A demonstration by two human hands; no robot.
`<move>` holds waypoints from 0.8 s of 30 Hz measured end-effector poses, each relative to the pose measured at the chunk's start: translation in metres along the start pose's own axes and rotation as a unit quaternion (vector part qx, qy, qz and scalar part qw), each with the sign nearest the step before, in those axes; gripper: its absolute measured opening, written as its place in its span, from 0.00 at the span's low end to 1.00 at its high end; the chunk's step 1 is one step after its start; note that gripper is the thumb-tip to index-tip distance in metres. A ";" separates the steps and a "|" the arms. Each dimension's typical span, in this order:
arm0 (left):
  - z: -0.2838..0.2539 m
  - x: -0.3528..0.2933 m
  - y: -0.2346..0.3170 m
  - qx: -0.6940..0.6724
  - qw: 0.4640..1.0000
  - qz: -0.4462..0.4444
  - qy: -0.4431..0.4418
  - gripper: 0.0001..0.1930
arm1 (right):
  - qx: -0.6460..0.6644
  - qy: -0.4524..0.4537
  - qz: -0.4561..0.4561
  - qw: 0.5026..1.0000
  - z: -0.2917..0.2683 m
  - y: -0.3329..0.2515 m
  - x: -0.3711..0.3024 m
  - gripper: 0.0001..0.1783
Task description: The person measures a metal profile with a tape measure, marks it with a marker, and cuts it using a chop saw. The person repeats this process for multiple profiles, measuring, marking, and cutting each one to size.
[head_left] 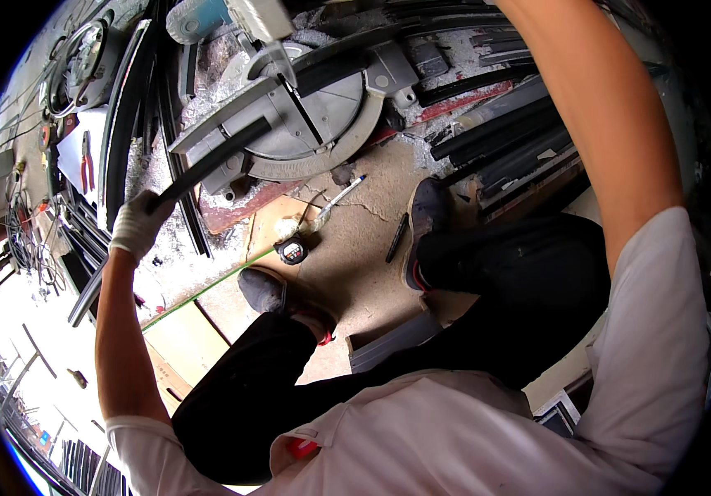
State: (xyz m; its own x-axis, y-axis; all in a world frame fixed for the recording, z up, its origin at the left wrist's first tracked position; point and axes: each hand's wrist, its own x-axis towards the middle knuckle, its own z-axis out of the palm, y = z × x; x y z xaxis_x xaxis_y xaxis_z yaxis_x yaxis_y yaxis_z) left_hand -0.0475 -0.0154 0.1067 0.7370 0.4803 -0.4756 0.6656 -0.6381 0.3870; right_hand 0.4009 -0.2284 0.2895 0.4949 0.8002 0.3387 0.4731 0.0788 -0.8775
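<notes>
My left hand (138,221), in a pale glove, is wrapped around a long dark profile bar (215,164). The bar's far end rests on the grey metal table of a miter saw (343,124), in front of the fence. Its near end sticks out behind my hand, down to the left. Above the saw table shows part of the saw head (260,16), with a teal housing (197,18) beside it. My right forearm (574,78) reaches up past the top edge, and the hand at its end is outside the picture.
A tape measure (292,250), a white pen (343,192) and a black marker (397,237) lie on the floor between my shoes. Dark profiles (508,140) are stacked at right. At left are red-handled pliers (87,164), tangled cables (29,227) and more long profiles (126,124).
</notes>
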 end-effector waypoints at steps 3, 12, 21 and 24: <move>-0.027 -0.039 0.019 0.038 0.999 0.006 -0.009 0.15 | 0.021 -0.004 0.041 0.999 0.001 0.000 0.017 0.15; -0.082 -0.146 0.132 0.069 0.997 -0.041 0.014 0.11 | 0.082 0.016 0.133 0.988 -0.006 0.015 0.040 0.24; -0.058 -0.210 0.195 0.067 0.995 -0.022 0.071 0.10 | 0.006 0.202 0.068 0.977 0.016 0.047 0.056 0.29; -0.059 -0.203 0.193 0.028 0.998 -0.038 0.035 0.09 | 0.094 0.171 -0.020 0.981 0.010 0.059 0.034 0.30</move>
State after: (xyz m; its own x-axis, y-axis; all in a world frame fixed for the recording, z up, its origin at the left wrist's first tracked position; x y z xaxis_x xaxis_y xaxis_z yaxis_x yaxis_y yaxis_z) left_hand -0.0618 -0.2006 0.3240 0.6917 0.5684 -0.4455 0.7142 -0.6299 0.3053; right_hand 0.4386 -0.1907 0.2464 0.7096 0.5503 0.4401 0.3703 0.2402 -0.8973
